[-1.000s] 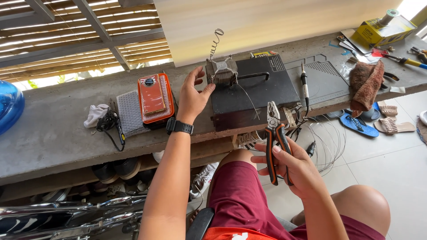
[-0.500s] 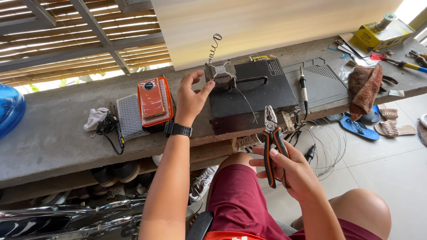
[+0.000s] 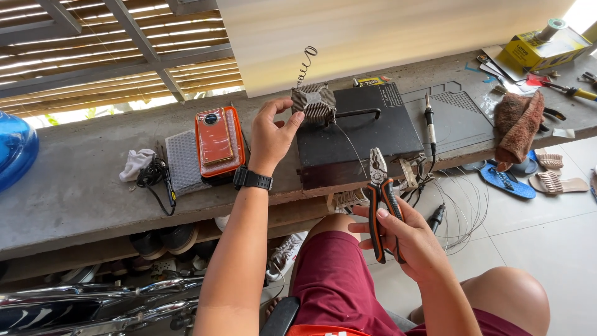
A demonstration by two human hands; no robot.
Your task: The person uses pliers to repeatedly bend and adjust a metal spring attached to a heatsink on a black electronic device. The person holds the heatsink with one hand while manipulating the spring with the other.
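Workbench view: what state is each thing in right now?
Left hand: fingers touching the finned metal part.
Finned metal part: on the black case, coiled wire sticking up.
Right hand: gripping the pliers.
Pliers: upright, tips shut.
Soldering iron: lying unheld on the mat.
Brown rag: crumpled.

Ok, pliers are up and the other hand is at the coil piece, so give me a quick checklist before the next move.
1. Left hand on the finned metal coil piece: ok, fingertips touch its left side.
2. Coil piece seated on the black box: ok, it rests at the box's back left corner.
3. Right hand grip on the orange-handled pliers: ok, handles held, nose pointing up.
4. Pliers' jaws free of wire: ok, nothing between them.
5. Thin wire from the coil piece: cannot tell where it ends.
6. Soldering iron: ok, lying apart on the mat.
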